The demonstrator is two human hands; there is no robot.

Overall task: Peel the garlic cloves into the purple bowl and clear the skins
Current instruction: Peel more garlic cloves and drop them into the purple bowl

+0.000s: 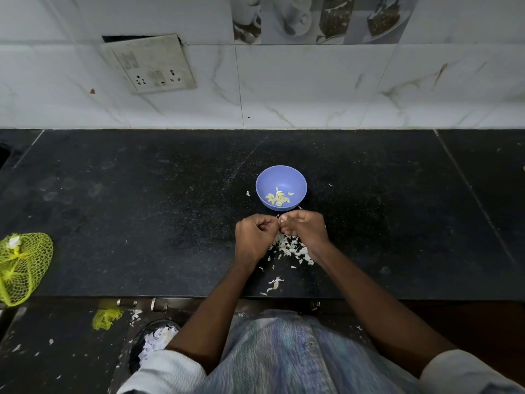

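Garlic cloves (pixel 277 199), already peeled, lie in the purple bowl (pixel 281 180) on the black counter (pixel 142 209). Just in front of the bowl, the left hand (pixel 254 234) and the right hand (pixel 305 227) meet, fingers curled, pinching something tiny between their tips. It is too small to tell what it is. White skins (pixel 289 248) lie in a pile under the hands. A yellow net bag (pixel 22 265) sits far off on the left edge.
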